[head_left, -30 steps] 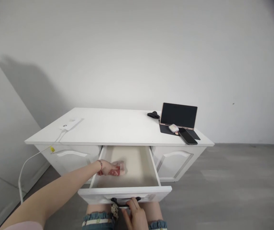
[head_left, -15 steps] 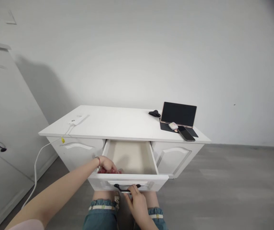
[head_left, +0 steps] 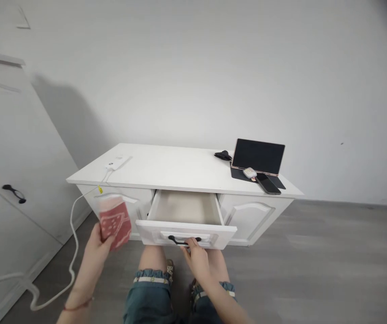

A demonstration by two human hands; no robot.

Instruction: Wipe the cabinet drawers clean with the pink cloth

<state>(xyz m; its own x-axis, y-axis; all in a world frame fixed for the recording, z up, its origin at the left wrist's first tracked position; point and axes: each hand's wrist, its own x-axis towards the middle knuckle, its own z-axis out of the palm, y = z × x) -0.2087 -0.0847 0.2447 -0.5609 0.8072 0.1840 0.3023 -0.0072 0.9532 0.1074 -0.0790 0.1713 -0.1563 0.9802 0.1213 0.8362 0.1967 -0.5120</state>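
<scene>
My left hand (head_left: 96, 245) is closed on a small red packet with white markings (head_left: 114, 221), held up in the air left of the open drawer (head_left: 185, 233). My right hand (head_left: 195, 255) has its fingers curled on the drawer's black handle (head_left: 183, 240). The drawer is part of a low white cabinet (head_left: 166, 173) and its visible inside shows nothing. My knees in blue shorts sit just below the drawer front.
On the cabinet top stand a dark tablet on a folio (head_left: 259, 157), a phone (head_left: 268, 184), a small white case (head_left: 249, 172), a black item (head_left: 223, 155) and a white power strip (head_left: 116, 163) whose cable (head_left: 73, 225) trails to the floor. A white wardrobe (head_left: 7, 180) stands at left.
My left hand has lifted the red packet out of the drawer and drawn it back to the left. The drawer has slid partly in, with my right hand still on the handle.
</scene>
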